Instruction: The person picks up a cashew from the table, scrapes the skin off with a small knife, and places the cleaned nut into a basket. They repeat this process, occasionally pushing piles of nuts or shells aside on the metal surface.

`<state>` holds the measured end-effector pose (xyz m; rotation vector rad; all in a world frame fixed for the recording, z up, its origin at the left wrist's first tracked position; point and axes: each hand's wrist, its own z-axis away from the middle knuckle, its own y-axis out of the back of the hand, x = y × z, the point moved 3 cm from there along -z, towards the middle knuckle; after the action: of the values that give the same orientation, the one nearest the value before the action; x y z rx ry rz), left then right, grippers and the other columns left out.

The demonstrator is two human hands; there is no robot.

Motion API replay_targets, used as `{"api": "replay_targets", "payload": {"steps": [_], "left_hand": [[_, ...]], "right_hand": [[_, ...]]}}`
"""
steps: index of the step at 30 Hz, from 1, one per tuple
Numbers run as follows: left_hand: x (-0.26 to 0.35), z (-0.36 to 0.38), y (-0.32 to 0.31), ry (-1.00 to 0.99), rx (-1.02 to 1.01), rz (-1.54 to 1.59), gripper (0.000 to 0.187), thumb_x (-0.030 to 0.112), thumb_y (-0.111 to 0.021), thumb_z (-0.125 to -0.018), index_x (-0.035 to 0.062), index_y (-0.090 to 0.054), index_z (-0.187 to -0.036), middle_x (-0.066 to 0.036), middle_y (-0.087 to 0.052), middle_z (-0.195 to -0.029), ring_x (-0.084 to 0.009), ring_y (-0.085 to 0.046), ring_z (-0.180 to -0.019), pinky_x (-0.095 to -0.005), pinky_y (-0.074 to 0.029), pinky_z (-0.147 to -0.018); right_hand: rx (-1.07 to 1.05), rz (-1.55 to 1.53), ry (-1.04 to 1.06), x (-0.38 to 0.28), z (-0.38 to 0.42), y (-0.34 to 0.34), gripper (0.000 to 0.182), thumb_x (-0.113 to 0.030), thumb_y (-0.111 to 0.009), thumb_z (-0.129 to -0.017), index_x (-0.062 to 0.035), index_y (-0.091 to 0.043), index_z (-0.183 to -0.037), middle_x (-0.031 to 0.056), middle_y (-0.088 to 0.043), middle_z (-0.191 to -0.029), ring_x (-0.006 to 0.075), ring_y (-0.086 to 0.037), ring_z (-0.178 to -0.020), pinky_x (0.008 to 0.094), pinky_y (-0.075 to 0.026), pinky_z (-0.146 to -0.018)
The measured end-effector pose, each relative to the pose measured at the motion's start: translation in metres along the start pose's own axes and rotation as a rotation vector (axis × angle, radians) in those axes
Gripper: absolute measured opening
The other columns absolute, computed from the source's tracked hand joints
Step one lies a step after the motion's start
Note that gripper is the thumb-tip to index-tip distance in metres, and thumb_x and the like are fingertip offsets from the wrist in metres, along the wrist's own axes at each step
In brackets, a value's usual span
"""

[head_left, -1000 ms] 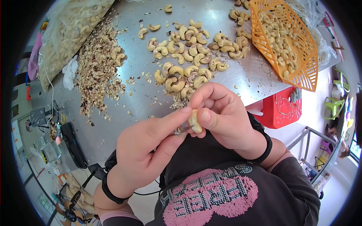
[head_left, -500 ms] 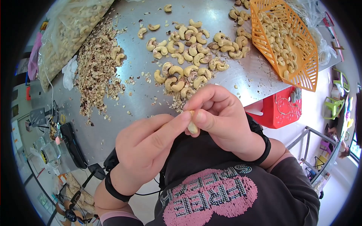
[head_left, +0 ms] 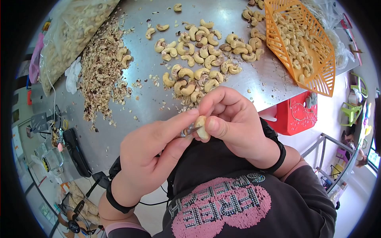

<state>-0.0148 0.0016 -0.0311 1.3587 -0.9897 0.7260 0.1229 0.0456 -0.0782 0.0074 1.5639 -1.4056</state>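
Observation:
Between the thumb and fingers of my right hand [head_left: 234,121] is a pale cashew [head_left: 201,126], held over my lap near the table edge. My left hand [head_left: 152,144] is closed on a small knife [head_left: 190,130], its short blade against the cashew's left side. Most of the knife's handle is hidden by my fingers. Just beyond my hands lies a pile of curved cashews [head_left: 183,88], some with reddish-brown skin patches. Skin flakes [head_left: 104,75] are heaped to the left on the metal table [head_left: 147,107].
An orange slotted basket [head_left: 320,86] of cashews stands at the back right. A large clear bag [head_left: 65,43] of cashews lies at the back left, beside a crumpled white plastic piece [head_left: 73,76]. A red container [head_left: 295,115] is below the table's right edge.
The knife blade and part of its handle now show at the cashew. My left thumb has moved down and apart from the index finger, and more of the cashew is visible.

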Motion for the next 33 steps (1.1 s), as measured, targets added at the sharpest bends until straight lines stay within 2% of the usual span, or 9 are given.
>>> {"api": "replay_targets", "payload": {"steps": [9,12,15,17,20,24,27,33], "left_hand": [[-0.0010,-0.0013,-0.0024,-0.100,0.036,-0.057,0.034,-0.003,-0.057,-0.070,0.0062,-0.058,-0.103,-0.008,-0.061,-0.079,-0.0189,-0.058,-0.061,-0.0256,-0.045,-0.055],[0.0008,0.0004,-0.0025,-0.181,0.050,-0.192,0.033,-0.004,-0.057,-0.070,0.0054,-0.058,-0.102,-0.009,-0.061,-0.080,-0.0197,-0.059,-0.062,-0.0251,-0.045,-0.055],[0.0005,0.0032,-0.0027,-0.108,0.049,-0.180,0.031,-0.004,-0.055,-0.072,0.0038,-0.058,-0.102,-0.010,-0.062,-0.081,-0.0193,-0.060,-0.066,-0.0238,-0.046,-0.058],[-0.0049,0.0043,-0.0029,0.034,0.056,0.080,0.030,-0.004,-0.054,-0.074,0.0030,-0.057,-0.103,-0.010,-0.061,-0.085,-0.0179,-0.060,-0.069,-0.0229,-0.046,-0.061],[-0.0051,0.0053,-0.0019,0.101,0.054,0.172,0.029,-0.004,-0.052,-0.076,0.0027,-0.056,-0.105,-0.011,-0.061,-0.089,-0.0166,-0.060,-0.071,-0.0229,-0.046,-0.063],[-0.0033,0.0047,-0.0003,0.064,0.043,0.072,0.032,-0.003,-0.053,-0.075,0.0039,-0.055,-0.106,-0.010,-0.061,-0.092,-0.0164,-0.060,-0.069,-0.0230,-0.046,-0.062],[-0.0047,0.0059,-0.0013,0.094,0.047,0.035,0.035,-0.002,-0.055,-0.073,0.0057,-0.055,-0.107,-0.010,-0.061,-0.091,-0.0166,-0.058,-0.065,-0.0232,-0.045,-0.059],[-0.0036,0.0033,-0.0021,0.036,0.041,-0.014,0.037,-0.001,-0.057,-0.072,0.0068,-0.055,-0.108,-0.009,-0.061,-0.087,-0.0177,-0.057,-0.062,-0.0244,-0.044,-0.055]], "right_hand": [[0.014,0.047,0.045,0.0002,0.0011,0.0001,0.015,-0.008,-0.061,-0.077,-0.0005,-0.051,-0.086,0.0032,-0.055,-0.076,0.0068,-0.052,-0.066,0.0187,-0.043,-0.059],[0.032,0.086,0.081,-0.0004,0.0019,-0.0007,0.014,-0.007,-0.060,-0.077,-0.0002,-0.051,-0.085,0.0032,-0.055,-0.075,0.0069,-0.052,-0.066,0.0186,-0.043,-0.059],[0.029,0.117,0.070,-0.0002,0.0016,-0.0002,0.013,-0.007,-0.059,-0.078,0.0000,-0.051,-0.085,0.0039,-0.056,-0.075,0.0071,-0.052,-0.066,0.0188,-0.042,-0.059],[-0.003,0.093,0.060,0.0001,0.0001,0.0008,0.014,-0.009,-0.057,-0.079,0.0004,-0.051,-0.086,0.0052,-0.056,-0.075,0.0071,-0.051,-0.065,0.0193,-0.042,-0.059],[-0.024,0.057,0.060,-0.0018,-0.0001,-0.0002,0.015,-0.012,-0.056,-0.081,0.0006,-0.050,-0.087,0.0063,-0.057,-0.076,0.0073,-0.051,-0.065,0.0198,-0.042,-0.059],[-0.028,0.036,0.033,-0.0019,0.0001,0.0000,0.015,-0.012,-0.055,-0.081,0.0005,-0.051,-0.089,0.0066,-0.057,-0.076,0.0079,-0.052,-0.065,0.0198,-0.043,-0.059],[-0.020,0.046,0.007,-0.0020,0.0002,0.0000,0.016,-0.013,-0.055,-0.081,0.0003,-0.051,-0.089,0.0066,-0.057,-0.076,0.0082,-0.052,-0.065,0.0198,-0.043,-0.059],[-0.026,0.063,0.036,-0.0021,-0.0002,0.0006,0.015,-0.011,-0.056,-0.081,0.0002,-0.051,-0.090,0.0061,-0.057,-0.077,0.0084,-0.052,-0.063,0.0198,-0.043,-0.058]]}}
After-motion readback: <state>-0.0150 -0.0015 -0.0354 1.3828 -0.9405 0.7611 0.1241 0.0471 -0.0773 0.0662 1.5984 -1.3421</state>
